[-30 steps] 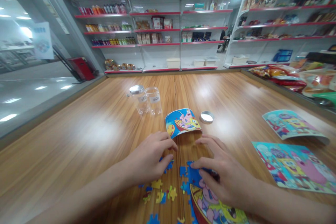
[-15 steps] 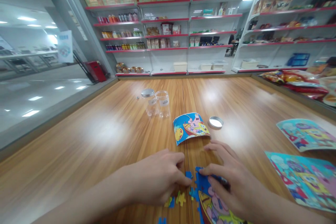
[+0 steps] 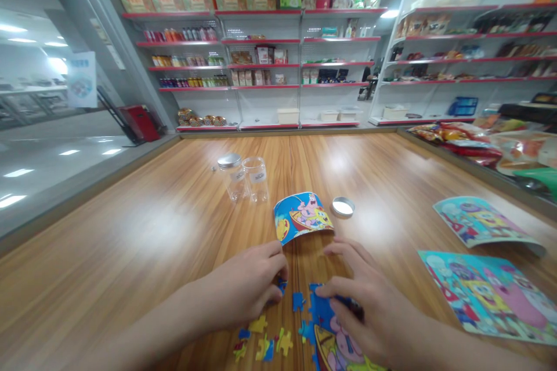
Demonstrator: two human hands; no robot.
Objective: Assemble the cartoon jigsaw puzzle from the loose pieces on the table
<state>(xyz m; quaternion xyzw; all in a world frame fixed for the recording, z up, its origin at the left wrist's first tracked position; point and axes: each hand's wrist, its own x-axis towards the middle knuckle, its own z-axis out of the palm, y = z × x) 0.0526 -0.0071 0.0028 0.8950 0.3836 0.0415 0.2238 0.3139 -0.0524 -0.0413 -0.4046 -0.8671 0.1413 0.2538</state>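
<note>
My left hand (image 3: 248, 284) is closed, thumb and fingertips pinched about a small blue puzzle piece (image 3: 282, 286) over the table. My right hand (image 3: 369, 295) has its fingers apart, with index and thumb resting on the partly joined jigsaw puzzle (image 3: 324, 316), which shows a pink figure in a boat; the palm hides its right part. Between the hands lies a loose blue piece (image 3: 298, 301). Several loose pieces, such as a yellow piece (image 3: 285, 342), lie below my left hand. A curled picture sheet (image 3: 304, 214) with the same scene stands beyond my hands.
Two clear jars stand farther back: a lidded jar (image 3: 232, 179) and an uncapped jar (image 3: 256, 179). A silver lid (image 3: 343, 207) lies right of the curled sheet. Two more cartoon pictures, a curled one (image 3: 483, 220) and a flatter one (image 3: 491, 295), lie at right. Packaged snacks (image 3: 461, 142) sit beyond the table edge.
My left hand has drawn back leftward from the loose blue piece beside the puzzle and pinches another blue piece. My right hand stays on the puzzle. The view has turned slightly right.
</note>
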